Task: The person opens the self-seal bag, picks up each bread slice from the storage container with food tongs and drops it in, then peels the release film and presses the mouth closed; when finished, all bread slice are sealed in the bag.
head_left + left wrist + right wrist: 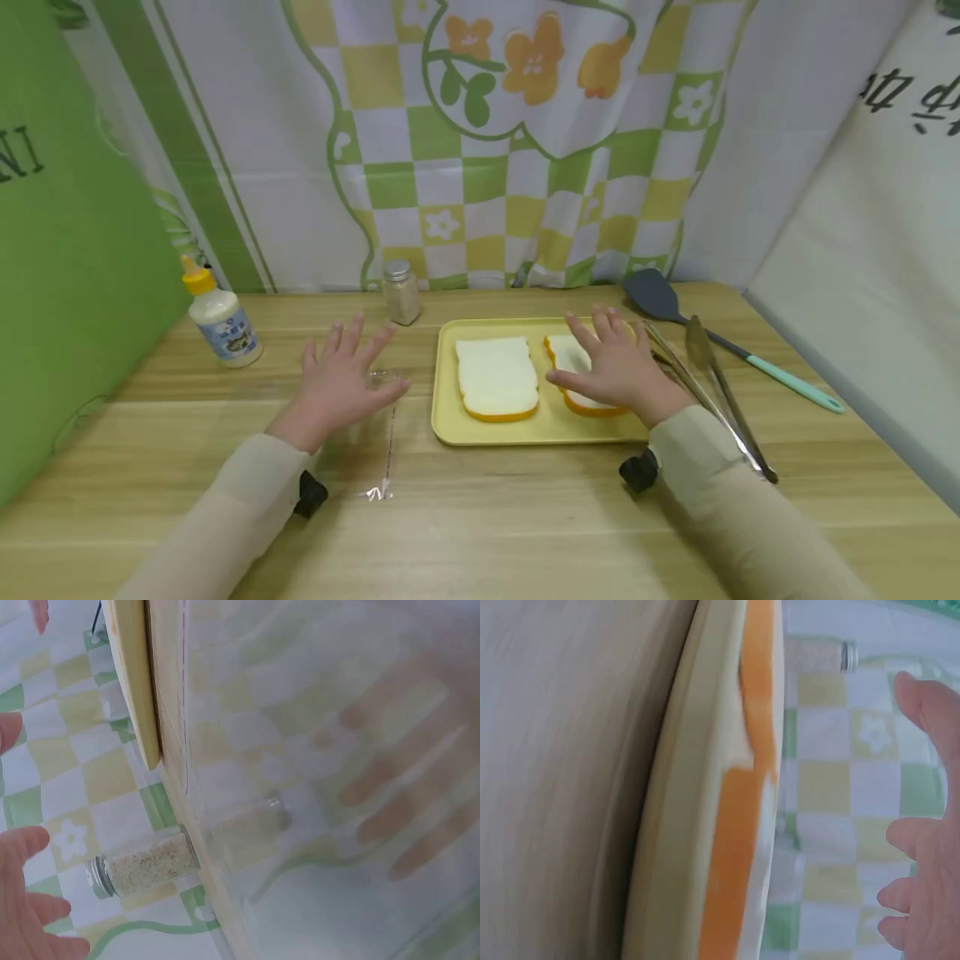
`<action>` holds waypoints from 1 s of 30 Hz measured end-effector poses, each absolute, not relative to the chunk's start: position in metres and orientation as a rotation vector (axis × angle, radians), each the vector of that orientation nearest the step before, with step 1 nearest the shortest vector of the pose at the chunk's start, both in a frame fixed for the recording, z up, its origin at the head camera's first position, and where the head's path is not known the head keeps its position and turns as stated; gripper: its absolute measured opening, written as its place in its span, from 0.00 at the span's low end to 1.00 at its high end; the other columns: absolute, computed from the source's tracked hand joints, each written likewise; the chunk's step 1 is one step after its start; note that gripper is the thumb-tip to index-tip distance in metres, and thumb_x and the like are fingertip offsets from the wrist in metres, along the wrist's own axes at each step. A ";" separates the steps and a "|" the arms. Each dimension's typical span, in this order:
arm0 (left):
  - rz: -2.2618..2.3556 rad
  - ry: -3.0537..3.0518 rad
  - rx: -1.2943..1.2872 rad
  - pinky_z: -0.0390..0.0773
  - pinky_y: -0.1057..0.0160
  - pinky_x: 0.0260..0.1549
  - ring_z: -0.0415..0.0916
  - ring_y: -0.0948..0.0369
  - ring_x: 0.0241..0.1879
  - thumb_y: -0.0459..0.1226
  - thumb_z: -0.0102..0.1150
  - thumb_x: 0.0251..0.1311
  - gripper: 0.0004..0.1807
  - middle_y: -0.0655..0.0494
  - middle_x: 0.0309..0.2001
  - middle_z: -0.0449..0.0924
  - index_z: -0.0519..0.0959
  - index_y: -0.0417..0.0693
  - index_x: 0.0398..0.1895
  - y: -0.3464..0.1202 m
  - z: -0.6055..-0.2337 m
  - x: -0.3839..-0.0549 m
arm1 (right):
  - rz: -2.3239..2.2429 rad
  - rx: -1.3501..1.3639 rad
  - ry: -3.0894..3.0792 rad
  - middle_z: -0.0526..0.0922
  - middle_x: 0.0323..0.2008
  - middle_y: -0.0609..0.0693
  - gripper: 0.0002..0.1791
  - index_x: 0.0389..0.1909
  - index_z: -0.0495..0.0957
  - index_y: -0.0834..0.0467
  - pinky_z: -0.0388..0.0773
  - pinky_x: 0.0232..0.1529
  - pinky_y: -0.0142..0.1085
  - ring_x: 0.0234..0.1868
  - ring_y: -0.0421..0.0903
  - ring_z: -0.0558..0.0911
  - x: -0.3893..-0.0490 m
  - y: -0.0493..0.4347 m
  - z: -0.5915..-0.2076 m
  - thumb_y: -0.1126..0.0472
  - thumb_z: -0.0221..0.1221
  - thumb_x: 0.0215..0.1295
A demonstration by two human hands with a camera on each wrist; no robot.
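In the head view my left hand [337,383], fingers spread, hovers over a clear plastic sheet or bag [390,450] on the table. It holds nothing. My right hand [618,371], likewise spread and holding nothing, is above the right bread slice [570,354] and partly hides it. A second white slice with an orange-brown crust [497,375] lies beside it on a yellow tray [487,433]. The left wrist view shows the left hand [26,900] near the shiny film [315,825], which mirrors it. In the right wrist view the right hand [934,825] is apart from the bread crust [731,862].
A squeeze bottle with a yellow cap [225,325] stands at the far left. Behind the tray is a glass shaker jar [401,292]. On the right lie a spatula [652,296] and metal tongs [720,392]. A checkered curtain [487,183] hangs along the back.
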State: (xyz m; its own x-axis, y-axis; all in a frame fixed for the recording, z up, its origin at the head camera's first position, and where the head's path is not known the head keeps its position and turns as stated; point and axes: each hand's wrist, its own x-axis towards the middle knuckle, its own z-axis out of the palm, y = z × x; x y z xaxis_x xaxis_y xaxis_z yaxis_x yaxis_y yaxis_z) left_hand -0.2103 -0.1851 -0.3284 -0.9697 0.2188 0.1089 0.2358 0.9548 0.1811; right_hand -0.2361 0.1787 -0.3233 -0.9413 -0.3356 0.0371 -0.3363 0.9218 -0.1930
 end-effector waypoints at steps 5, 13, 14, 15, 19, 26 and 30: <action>-0.332 -2.988 -0.433 0.37 0.30 0.58 0.39 0.36 0.68 0.65 0.48 0.55 0.44 0.41 0.73 0.38 0.49 0.61 0.72 -0.193 -0.329 -0.200 | 0.389 0.665 -3.034 0.39 0.71 0.66 0.51 0.73 0.44 0.53 0.32 0.63 0.63 0.71 0.63 0.38 -0.230 0.157 -0.321 0.27 0.48 0.56; -0.488 -2.927 -0.563 0.61 0.38 0.56 0.65 0.42 0.57 0.51 0.60 0.55 0.38 0.41 0.61 0.65 0.60 0.49 0.67 -0.210 -0.327 -0.184 | 0.554 0.881 -2.933 0.42 0.71 0.66 0.50 0.72 0.47 0.54 0.41 0.67 0.56 0.71 0.61 0.43 -0.226 0.121 -0.324 0.32 0.53 0.56; -0.504 -2.919 -0.579 0.65 0.39 0.54 0.67 0.44 0.56 0.49 0.60 0.55 0.36 0.42 0.59 0.66 0.62 0.47 0.66 -0.212 -0.327 -0.183 | 0.562 0.905 -2.925 0.42 0.71 0.66 0.50 0.72 0.47 0.54 0.43 0.67 0.56 0.71 0.62 0.44 -0.225 0.116 -0.325 0.32 0.53 0.56; -0.523 -2.913 -0.597 0.67 0.41 0.53 0.68 0.44 0.55 0.48 0.61 0.55 0.35 0.42 0.58 0.67 0.63 0.46 0.64 -0.214 -0.327 -0.181 | 0.569 0.923 -2.919 0.42 0.71 0.66 0.50 0.72 0.47 0.54 0.45 0.67 0.56 0.71 0.62 0.45 -0.225 0.111 -0.326 0.32 0.53 0.56; -0.583 -2.906 -0.643 0.69 0.43 0.52 0.69 0.45 0.54 0.44 0.63 0.54 0.32 0.44 0.58 0.68 0.66 0.44 0.61 -0.221 -0.329 -0.177 | 0.616 0.988 -2.913 0.43 0.71 0.64 0.50 0.72 0.48 0.53 0.48 0.66 0.56 0.71 0.61 0.46 -0.222 0.092 -0.329 0.32 0.54 0.55; -0.591 -2.957 -0.692 0.64 0.40 0.56 0.64 0.41 0.58 0.40 0.62 0.54 0.29 0.39 0.59 0.67 0.68 0.40 0.60 -0.228 -0.332 -0.171 | 0.605 1.094 -2.937 0.44 0.71 0.62 0.50 0.72 0.46 0.53 0.50 0.68 0.48 0.71 0.58 0.47 -0.217 0.060 -0.334 0.33 0.54 0.56; -0.598 -2.972 -0.731 0.64 0.42 0.56 0.66 0.42 0.58 0.39 0.63 0.54 0.27 0.39 0.58 0.70 0.70 0.38 0.57 -0.232 -0.334 -0.172 | 0.630 1.148 -2.941 0.49 0.71 0.60 0.50 0.72 0.48 0.55 0.55 0.67 0.44 0.71 0.53 0.52 -0.216 0.042 -0.337 0.33 0.54 0.56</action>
